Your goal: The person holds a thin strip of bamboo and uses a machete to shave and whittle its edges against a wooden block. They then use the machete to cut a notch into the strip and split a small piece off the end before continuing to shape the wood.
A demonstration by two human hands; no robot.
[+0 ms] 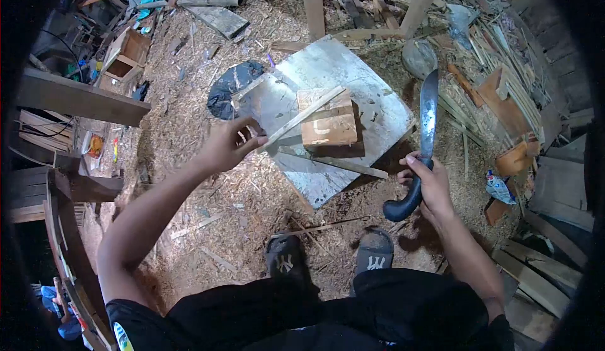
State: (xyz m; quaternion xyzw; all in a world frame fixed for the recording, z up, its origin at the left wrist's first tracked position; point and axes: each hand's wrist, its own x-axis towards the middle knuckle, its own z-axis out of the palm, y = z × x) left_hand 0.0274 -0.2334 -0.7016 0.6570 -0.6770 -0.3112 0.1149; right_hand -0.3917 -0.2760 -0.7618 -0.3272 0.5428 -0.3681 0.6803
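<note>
A machete [429, 114] with a black curved handle points upward in my right hand [430, 184], whose fingers are closed round the handle. My left hand [234, 143] is at the lower end of a thin wooden strip [307, 117], its thumb and fingers at that end. The strip's upper part rests across a wooden block [329, 127]. Under the block lies a worn white board [384, 112] on the ground. A second strip [340, 163] lies on the board, just below the block.
Sawdust and wood scraps cover the ground. A black plastic bag [234, 89] lies left of the board. Behind it stands a wooden frame [313, 10]. Beams [82, 95] jut in at the left, and planks [535, 278] lie at the right. Parts of other people show at the left edges.
</note>
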